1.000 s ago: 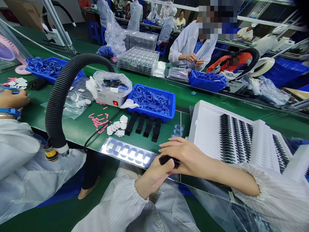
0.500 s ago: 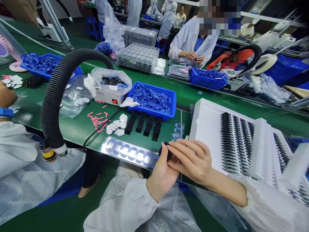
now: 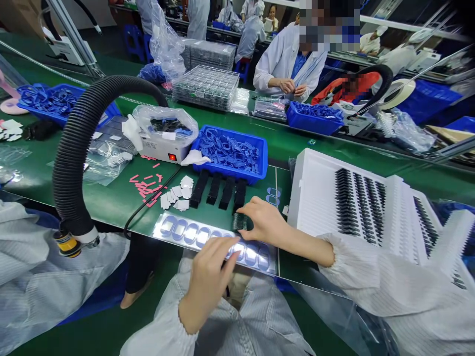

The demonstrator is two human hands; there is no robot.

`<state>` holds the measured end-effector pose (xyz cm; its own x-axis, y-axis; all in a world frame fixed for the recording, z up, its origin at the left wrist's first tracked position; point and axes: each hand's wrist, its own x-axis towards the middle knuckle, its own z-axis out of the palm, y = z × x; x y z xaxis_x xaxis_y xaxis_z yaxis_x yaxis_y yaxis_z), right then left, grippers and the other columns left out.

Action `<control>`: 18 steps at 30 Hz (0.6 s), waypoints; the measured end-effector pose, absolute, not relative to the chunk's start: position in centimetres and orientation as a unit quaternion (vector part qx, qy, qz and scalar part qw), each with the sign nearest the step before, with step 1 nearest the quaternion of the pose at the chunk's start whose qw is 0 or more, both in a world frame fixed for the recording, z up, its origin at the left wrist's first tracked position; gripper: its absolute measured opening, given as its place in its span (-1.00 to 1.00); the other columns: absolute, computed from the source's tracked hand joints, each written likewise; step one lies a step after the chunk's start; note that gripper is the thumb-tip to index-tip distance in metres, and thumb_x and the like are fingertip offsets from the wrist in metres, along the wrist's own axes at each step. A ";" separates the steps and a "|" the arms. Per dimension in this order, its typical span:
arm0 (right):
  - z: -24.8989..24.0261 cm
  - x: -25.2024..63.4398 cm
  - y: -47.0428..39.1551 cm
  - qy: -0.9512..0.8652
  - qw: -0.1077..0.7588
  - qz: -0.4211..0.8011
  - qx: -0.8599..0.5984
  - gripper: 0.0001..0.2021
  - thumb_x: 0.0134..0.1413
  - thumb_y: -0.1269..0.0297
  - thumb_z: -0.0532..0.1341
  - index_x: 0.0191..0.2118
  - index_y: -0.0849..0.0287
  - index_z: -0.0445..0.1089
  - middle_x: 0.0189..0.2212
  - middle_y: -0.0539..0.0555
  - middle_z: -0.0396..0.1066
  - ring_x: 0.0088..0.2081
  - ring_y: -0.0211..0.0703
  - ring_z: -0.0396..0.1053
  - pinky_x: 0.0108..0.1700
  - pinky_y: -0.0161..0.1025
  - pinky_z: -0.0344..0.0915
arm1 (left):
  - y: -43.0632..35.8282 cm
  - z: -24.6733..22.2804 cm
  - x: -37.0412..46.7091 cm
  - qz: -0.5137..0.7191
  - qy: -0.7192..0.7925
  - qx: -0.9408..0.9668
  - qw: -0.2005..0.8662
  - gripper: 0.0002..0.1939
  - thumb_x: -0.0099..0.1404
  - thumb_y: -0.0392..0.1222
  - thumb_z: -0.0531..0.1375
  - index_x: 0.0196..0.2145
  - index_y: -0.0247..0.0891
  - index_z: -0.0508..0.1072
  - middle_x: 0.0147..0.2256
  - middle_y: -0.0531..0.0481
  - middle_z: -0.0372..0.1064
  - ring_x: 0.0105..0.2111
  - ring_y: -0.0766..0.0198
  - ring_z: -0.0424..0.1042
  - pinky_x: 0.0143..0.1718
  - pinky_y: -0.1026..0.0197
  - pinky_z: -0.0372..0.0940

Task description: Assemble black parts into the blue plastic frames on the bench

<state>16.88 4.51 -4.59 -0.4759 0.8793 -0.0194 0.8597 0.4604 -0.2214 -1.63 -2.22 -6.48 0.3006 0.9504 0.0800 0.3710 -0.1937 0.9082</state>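
Note:
My right hand pinches a small stack of thin dark pieces between thumb and fingers, low over the green table. Just behind that stack stand several black stacks in a row. My left hand is empty at the table's near edge, its fingers stretched out and the thumb apart. Under its fingertips lies a clear strip with oval blue-rimmed stickers, partly hidden by both hands. Two loose oval stickers lie beyond my right hand.
A blue bin of blue parts stands behind the black stacks. White cards and pink strips lie to the left, near a black hose. At right is a white tray with dark pieces. A co-worker sits opposite.
My hands have separated. The right hand has moved left with the dark stack toward the black row; the left has let go and drawn back left. Fewer loose oval stickers show.

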 end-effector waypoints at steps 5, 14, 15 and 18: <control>-5.2 15.9 4.4 -0.853 0.017 0.096 -0.513 -0.64 -0.14 0.26 0.28 -0.15 0.28 0.40 -0.34 0.14 0.41 -0.21 -0.01 0.23 -0.22 -0.14 0.24 | 2.1 -7.2 -1.3 0.172 0.491 0.832 0.193 -0.64 0.28 -0.25 0.09 0.04 -0.27 0.32 -0.05 -0.10 0.37 -0.06 0.06 0.26 -0.10 0.04 0.21; -5.1 16.0 3.3 -0.838 0.010 -0.008 -0.546 -0.68 -0.01 0.23 0.26 -0.15 0.27 0.26 -0.25 0.15 0.31 -0.24 -0.01 0.23 -0.32 -0.14 0.22 | 4.2 -7.5 -0.3 0.084 0.481 0.862 0.136 -0.69 0.28 -0.23 0.10 -0.02 -0.30 0.35 -0.16 -0.11 0.38 -0.16 0.04 0.26 -0.26 0.07 0.17; -5.2 15.9 3.3 -0.835 0.005 -0.009 -0.551 -0.72 0.01 0.22 0.25 -0.18 0.25 0.26 -0.27 0.13 0.31 -0.26 -0.02 0.24 -0.34 -0.15 0.21 | 4.3 -7.5 -0.3 0.079 0.480 0.864 0.131 -0.70 0.28 -0.23 0.10 -0.03 -0.28 0.36 -0.17 -0.11 0.38 -0.17 0.04 0.26 -0.27 0.08 0.17; -5.1 15.6 3.4 -0.827 -0.007 -0.013 -0.563 -0.79 0.06 0.23 0.22 -0.23 0.21 0.24 -0.31 0.11 0.32 -0.28 -0.03 0.26 -0.39 -0.17 0.19 | 4.8 -7.6 -0.1 0.071 0.482 0.866 0.114 -0.72 0.28 -0.25 0.08 -0.05 -0.26 0.37 -0.19 -0.11 0.39 -0.19 0.05 0.27 -0.28 0.09 0.16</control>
